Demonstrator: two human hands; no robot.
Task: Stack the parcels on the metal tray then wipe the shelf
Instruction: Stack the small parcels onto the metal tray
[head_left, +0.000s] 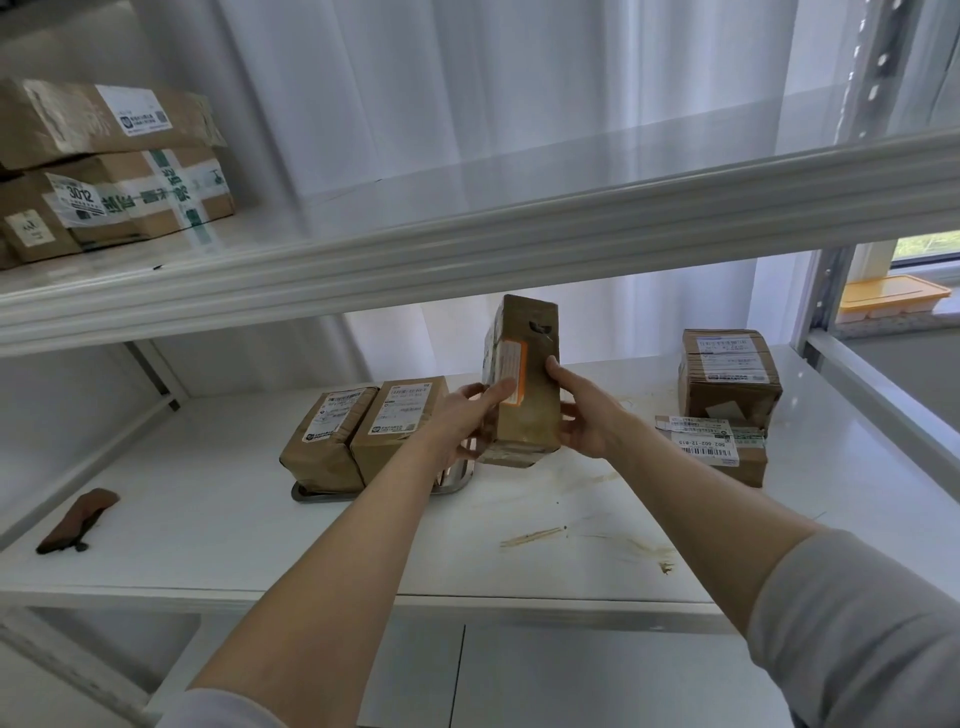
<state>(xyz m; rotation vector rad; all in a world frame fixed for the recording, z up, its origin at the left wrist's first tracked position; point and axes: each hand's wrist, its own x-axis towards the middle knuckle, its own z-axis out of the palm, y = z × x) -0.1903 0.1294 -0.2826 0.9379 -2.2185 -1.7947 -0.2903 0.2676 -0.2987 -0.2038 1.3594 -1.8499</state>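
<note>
Brown cardboard parcel (535, 332) stands on end betw. my hands: left hand (462, 421) curls round its labelled side, right hand (587, 415) has thumb on the front and fingers wrapped behind, so both grip it. Its bottom edge sits low, just beside the right end of the metal tray (311, 496); can't tell if it touches the shelf (208, 519). The tray looks full, w/ two parcels (327, 441) side by side on it, so imo the way to do this well is to tip mine flat, lay it across the seam of that pair so it bridges both, and keep both hands on till it settles w/o rocking. Two more wait on the right, a cube box (727, 374) and a flat box (727, 452) in front of it. The white shelf is streaked w/ brownish smears (535, 535), so it needs wiping; a brown cloth (78, 519) lies far left. Above, an upper shelf (467, 244) carries more boxes (104, 166), w/ a white curtain (467, 104) behind.
</note>
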